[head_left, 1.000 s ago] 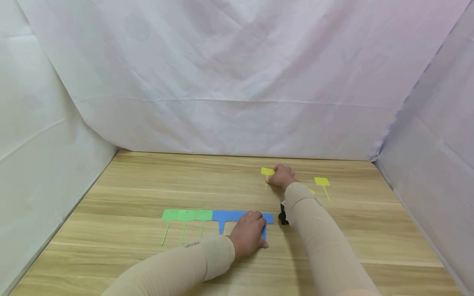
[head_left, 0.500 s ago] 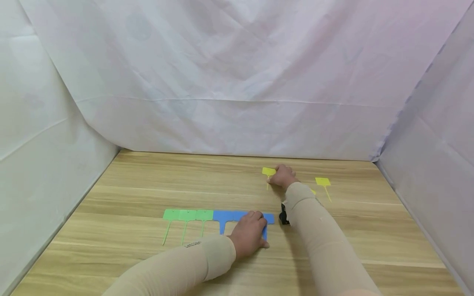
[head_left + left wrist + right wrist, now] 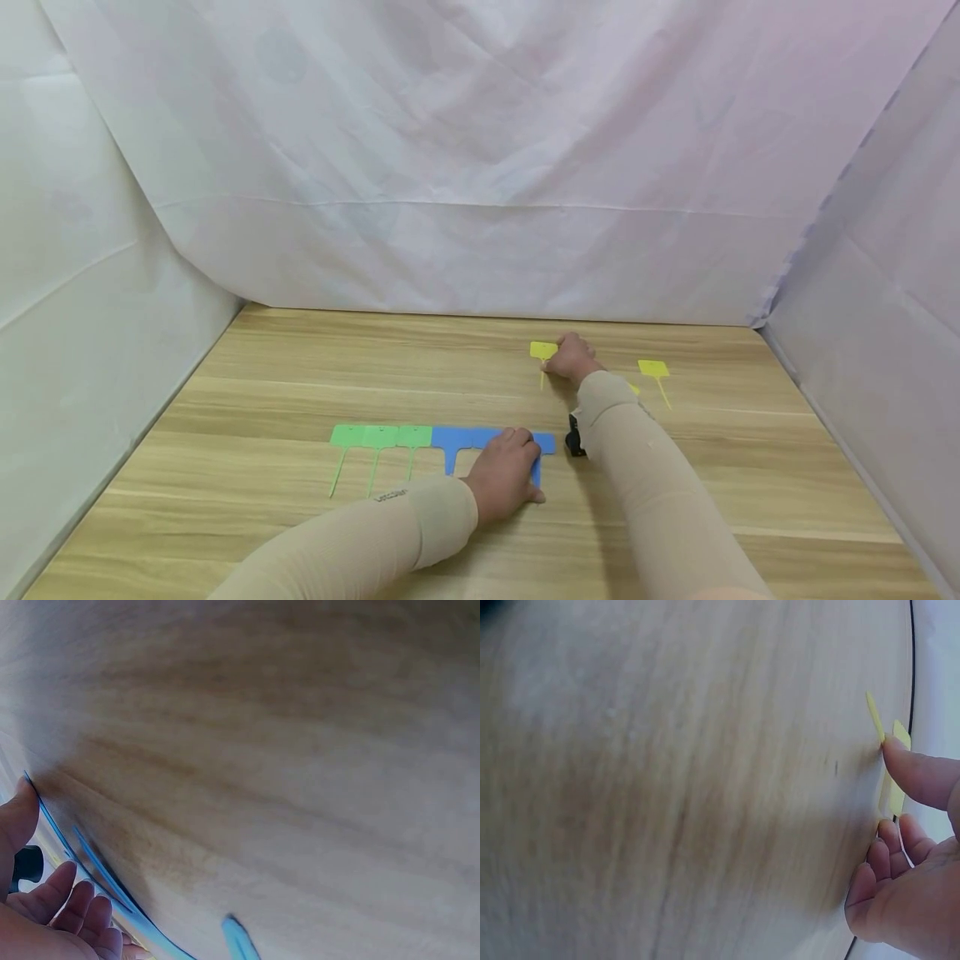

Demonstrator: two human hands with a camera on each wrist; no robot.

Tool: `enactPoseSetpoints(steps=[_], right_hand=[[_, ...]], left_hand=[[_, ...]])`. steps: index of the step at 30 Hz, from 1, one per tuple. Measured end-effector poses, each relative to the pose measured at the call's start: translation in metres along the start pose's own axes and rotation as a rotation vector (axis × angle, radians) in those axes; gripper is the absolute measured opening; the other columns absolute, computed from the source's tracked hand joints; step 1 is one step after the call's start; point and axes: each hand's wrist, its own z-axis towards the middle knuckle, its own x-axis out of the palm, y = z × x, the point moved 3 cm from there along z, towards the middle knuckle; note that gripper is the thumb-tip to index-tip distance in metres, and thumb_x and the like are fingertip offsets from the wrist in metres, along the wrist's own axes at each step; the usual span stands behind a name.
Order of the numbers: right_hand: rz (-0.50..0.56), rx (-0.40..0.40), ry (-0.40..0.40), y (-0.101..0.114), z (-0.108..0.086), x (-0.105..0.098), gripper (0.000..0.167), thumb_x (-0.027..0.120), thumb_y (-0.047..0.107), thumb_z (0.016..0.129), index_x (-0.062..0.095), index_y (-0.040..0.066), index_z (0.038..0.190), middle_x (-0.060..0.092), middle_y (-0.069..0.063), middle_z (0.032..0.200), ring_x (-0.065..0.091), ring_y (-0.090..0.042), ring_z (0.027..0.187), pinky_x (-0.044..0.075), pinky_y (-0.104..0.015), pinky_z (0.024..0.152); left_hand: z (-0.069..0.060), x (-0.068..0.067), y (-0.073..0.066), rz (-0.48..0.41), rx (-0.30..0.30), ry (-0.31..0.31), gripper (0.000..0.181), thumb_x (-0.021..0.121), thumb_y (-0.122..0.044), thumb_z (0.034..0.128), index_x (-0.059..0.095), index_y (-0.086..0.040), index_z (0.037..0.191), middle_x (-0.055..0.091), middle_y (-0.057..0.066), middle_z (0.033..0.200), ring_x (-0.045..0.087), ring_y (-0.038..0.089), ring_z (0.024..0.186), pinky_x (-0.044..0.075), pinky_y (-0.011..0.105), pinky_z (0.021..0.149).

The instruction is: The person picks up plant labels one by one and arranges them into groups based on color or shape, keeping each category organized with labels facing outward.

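Note:
In the head view, flat tags with thin tails lie in a row: green tags at left, then blue tags. My left hand covers part of the blue end. The left wrist view has its thumb at the tip of a blue tag's tail and its fingers by the wide head. Farther back, my right hand pinches a yellow tag whose tail points toward me. Its thumb meets the tail in the right wrist view, with the fingers curled by the head.
Another yellow tag lies on the wooden table to the right. A further yellow piece is mostly hidden behind the right sleeve. A black device shows beside the right cuff. White cloth walls the back and sides.
The yellow tag in my right hand has shifted very slightly toward me. My left hand stays in place at the blue tags.

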Motion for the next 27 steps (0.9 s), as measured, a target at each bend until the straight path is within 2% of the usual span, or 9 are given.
enactPoseSetpoints(steps=[7,13,20,27], right_hand=[[0.091,-0.003,0.009,-0.0008,0.0052,0.0026,0.065,0.074,0.009,0.083,0.039,-0.005,0.135,0.047,-0.026,0.132,0.042,-0.039,0.119,0.035,-0.046,0.102],[0.15,-0.046,0.025,-0.0018,0.0084,0.0039,0.066,0.073,0.001,0.081,0.034,-0.011,0.133,0.046,-0.03,0.129,0.049,-0.038,0.115,0.04,-0.045,0.101],[0.114,-0.076,0.045,-0.0022,0.009,0.0038,0.066,0.07,0.002,0.084,0.035,-0.012,0.139,0.045,-0.029,0.136,0.047,-0.037,0.121,0.038,-0.046,0.104],[0.115,-0.079,0.056,-0.004,0.0099,0.0051,0.062,0.069,0.001,0.085,0.038,-0.011,0.138,0.047,-0.027,0.135,0.048,-0.037,0.12,0.039,-0.046,0.103]], left_hand=[[-0.0005,-0.0004,0.0001,-0.005,-0.001,0.001,0.056,0.077,-0.045,0.0779,0.064,-0.007,0.116,0.055,0.001,0.11,0.047,0.014,0.095,0.043,0.025,0.087],[0.0008,0.0002,-0.0002,-0.003,0.001,-0.003,0.055,0.077,-0.045,0.0777,0.064,-0.007,0.115,0.056,0.001,0.109,0.048,0.014,0.096,0.043,0.025,0.088],[0.0023,0.0015,-0.0001,0.0,0.001,-0.002,0.055,0.077,-0.045,0.078,0.064,-0.007,0.115,0.055,0.0,0.109,0.047,0.014,0.096,0.043,0.025,0.088],[0.0041,0.0029,0.0006,-0.004,-0.003,0.002,0.055,0.077,-0.045,0.0777,0.064,-0.007,0.115,0.055,0.0,0.109,0.047,0.014,0.096,0.042,0.025,0.089]])
